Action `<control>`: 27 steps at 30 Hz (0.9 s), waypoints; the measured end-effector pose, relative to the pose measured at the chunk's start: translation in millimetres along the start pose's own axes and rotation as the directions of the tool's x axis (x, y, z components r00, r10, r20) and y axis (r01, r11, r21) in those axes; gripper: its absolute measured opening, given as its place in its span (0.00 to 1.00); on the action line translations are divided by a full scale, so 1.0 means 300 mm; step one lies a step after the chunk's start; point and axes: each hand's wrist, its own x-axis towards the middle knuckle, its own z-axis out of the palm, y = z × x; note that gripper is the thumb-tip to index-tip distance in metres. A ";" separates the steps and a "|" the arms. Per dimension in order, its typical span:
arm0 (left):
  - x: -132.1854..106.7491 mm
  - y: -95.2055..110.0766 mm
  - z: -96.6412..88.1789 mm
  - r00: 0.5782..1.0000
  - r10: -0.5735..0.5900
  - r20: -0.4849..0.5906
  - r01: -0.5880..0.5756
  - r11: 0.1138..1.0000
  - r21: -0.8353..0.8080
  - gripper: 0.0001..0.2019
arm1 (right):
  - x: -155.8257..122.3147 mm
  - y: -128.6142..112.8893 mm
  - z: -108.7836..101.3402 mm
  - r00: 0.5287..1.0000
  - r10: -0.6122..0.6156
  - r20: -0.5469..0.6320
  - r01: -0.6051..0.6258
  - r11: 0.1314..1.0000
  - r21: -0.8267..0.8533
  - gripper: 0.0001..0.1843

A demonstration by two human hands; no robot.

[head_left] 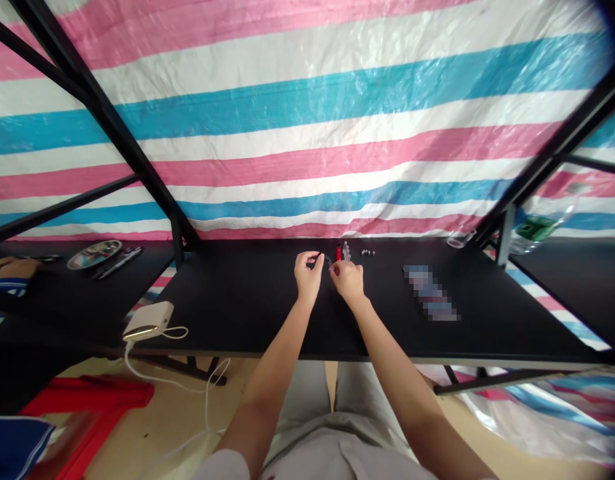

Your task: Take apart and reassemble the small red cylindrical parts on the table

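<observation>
Near the centre of the frame, the left hand point(308, 275) pinches a small dark piece point(327, 259) between nearly closed fingers above the worktop point(237, 300); the right hand point(348, 279) curls its fingers at the piece's right end, their grip too small to tell. Just behind the right hand stand red pieces point(338, 252) and clear pieces point(346, 250), with a row of tiny shiny parts point(368, 253) to their right.

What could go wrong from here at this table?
The right hand sits close to the small red piece and small clear pieces and might knock them. Tiny silvery pieces lie loose on the matte black tabletop and could scatter if bumped. The thin white cable hangs past its edge; a snag could drag the white boxy device.
</observation>
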 end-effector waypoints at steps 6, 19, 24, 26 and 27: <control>0.024 0.005 0.014 0.997 0.055 0.056 -0.055 0.998 -0.001 0.07 | -0.001 -0.005 0.000 1.000 0.000 -0.015 0.000 1.000 -0.002 0.08; 0.000 -0.043 0.023 0.991 -0.008 0.135 0.010 1.000 -0.017 0.08 | 0.005 -0.017 -0.021 0.999 0.013 -0.046 -0.006 0.990 0.142 0.08; 0.015 -0.036 0.014 0.984 -0.026 0.179 0.034 0.998 -0.045 0.09 | -0.002 -0.014 -0.021 0.999 0.001 -0.046 0.007 0.985 0.170 0.08; 0.020 -0.036 0.011 0.979 -0.023 0.201 0.034 0.998 -0.050 0.09 | -0.005 -0.013 -0.022 0.999 0.001 -0.047 0.008 0.984 0.177 0.08; 0.022 -0.038 0.011 0.976 -0.023 0.215 0.034 0.998 -0.049 0.08 | -0.006 -0.012 -0.023 0.999 0.002 -0.050 0.007 0.983 0.181 0.09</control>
